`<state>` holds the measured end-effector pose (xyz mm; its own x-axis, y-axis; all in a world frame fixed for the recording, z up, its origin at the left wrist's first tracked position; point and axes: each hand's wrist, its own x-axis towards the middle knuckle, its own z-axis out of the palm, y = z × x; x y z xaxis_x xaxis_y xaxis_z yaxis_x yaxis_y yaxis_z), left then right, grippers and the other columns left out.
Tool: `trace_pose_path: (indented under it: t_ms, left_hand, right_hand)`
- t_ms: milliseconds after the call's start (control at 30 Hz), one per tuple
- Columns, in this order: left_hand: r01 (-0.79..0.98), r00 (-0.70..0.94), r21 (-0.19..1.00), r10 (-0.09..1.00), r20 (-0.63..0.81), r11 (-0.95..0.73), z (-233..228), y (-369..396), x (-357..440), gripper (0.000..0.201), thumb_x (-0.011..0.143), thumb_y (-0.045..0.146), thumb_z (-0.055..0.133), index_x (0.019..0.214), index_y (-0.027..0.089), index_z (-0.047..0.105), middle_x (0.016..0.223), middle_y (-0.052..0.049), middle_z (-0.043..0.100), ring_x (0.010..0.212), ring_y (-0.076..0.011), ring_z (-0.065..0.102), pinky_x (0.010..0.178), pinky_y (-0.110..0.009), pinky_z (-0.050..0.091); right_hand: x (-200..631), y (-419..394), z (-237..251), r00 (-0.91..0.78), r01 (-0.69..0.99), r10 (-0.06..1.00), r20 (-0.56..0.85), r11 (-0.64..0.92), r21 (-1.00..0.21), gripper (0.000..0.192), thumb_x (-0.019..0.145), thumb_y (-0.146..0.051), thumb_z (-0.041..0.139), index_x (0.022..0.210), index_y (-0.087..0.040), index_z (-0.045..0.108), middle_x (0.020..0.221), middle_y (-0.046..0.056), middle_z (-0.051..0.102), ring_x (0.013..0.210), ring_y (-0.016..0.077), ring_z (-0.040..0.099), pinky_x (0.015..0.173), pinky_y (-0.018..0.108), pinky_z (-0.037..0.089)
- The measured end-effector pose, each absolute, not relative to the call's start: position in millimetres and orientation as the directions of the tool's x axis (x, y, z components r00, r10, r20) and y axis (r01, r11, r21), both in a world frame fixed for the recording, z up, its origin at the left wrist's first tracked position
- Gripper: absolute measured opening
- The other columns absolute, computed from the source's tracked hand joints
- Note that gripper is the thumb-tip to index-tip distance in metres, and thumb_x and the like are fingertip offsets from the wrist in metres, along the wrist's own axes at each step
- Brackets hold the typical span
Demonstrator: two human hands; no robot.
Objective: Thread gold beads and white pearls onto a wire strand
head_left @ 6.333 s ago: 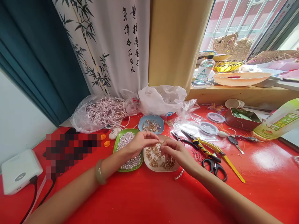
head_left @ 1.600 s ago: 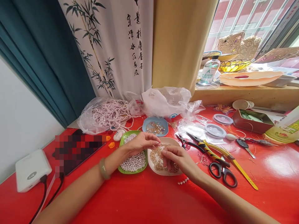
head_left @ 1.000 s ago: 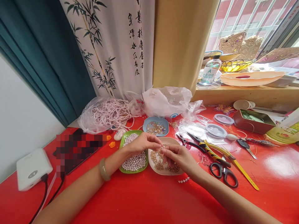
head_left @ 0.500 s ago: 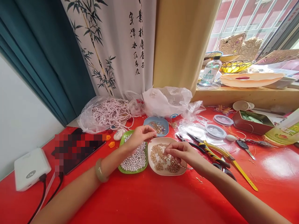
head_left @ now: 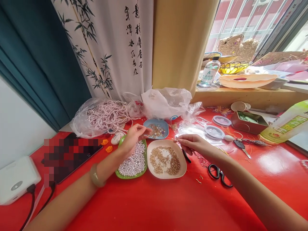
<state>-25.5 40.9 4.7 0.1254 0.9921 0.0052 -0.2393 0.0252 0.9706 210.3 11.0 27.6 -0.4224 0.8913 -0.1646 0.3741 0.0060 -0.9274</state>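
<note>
My left hand is raised over the green tray of white pearl beads, thumb and fingers pinched together near the blue dish. Whatever it holds is too fine to make out. To the right of the cream tray hovers my right hand, its thumb and index finger also pinched on something I cannot make out. Small gold beads lie spread in the cream tray. Mixed gold pieces sit in the blue dish.
Black-handled scissors lie beside my right forearm. Behind are pink bead strands in a plastic bag, a white bag, round lids, keys, a tin box and a bottle. A white device stands left.
My right hand has risen away from the gold beads to the cream tray's right side, widening the space between my hands. My forearm now covers most of the yellow-handled pliers. The view has shifted slightly.
</note>
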Motion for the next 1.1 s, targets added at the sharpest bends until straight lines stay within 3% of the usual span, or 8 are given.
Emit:
trace_pose_path:
  t_ms: [200,500,800,1100]
  left_hand:
    - [-0.248,0.027,0.966,0.998,-0.060,0.065,3,49,-33,0.006,0.073,0.014,0.051,0.071,0.013,0.046,0.079,-0.006,0.064,0.067,-0.0103,0.060,0.060,-0.020,0.046]
    - [-0.235,0.002,0.969,0.997,-0.083,0.081,-3,55,-38,0.007,0.071,0.016,0.055,0.071,0.013,0.048,0.076,-0.007,0.065,0.072,-0.0121,0.061,0.060,-0.019,0.047]
    - [-0.177,0.031,0.980,0.996,-0.085,0.089,3,49,-34,0.015,0.067,0.022,0.060,0.075,0.014,0.050,0.083,-0.008,0.065,0.074,-0.0124,0.061,0.058,-0.018,0.046]
    - [-0.263,0.097,0.963,0.995,-0.029,0.054,10,45,-29,0.017,0.067,0.021,0.062,0.074,0.013,0.049,0.083,-0.007,0.066,0.070,-0.0104,0.061,0.056,-0.015,0.046]
  right_hand:
    - [234,25,13,-0.374,0.489,0.917,-0.136,0.071,-0.870,0.035,0.076,-0.045,0.044,0.058,-0.015,0.047,0.051,-0.006,0.036,0.045,0.0059,0.029,0.043,0.021,0.021]
    - [253,38,7,-0.259,0.717,0.961,-0.093,0.127,-0.685,0.031,0.071,-0.043,0.047,0.059,-0.016,0.052,0.055,-0.002,0.048,0.050,0.0098,0.040,0.049,0.022,0.030]
    - [257,37,11,-0.172,0.642,0.984,-0.046,0.076,-0.763,0.027,0.071,-0.040,0.047,0.065,-0.015,0.056,0.055,-0.001,0.051,0.049,0.0104,0.046,0.050,0.023,0.035]
    - [259,40,4,-0.117,0.732,0.993,0.020,0.100,-0.674,0.026,0.073,-0.036,0.045,0.074,-0.015,0.059,0.063,0.003,0.060,0.052,0.0127,0.054,0.052,0.024,0.041]
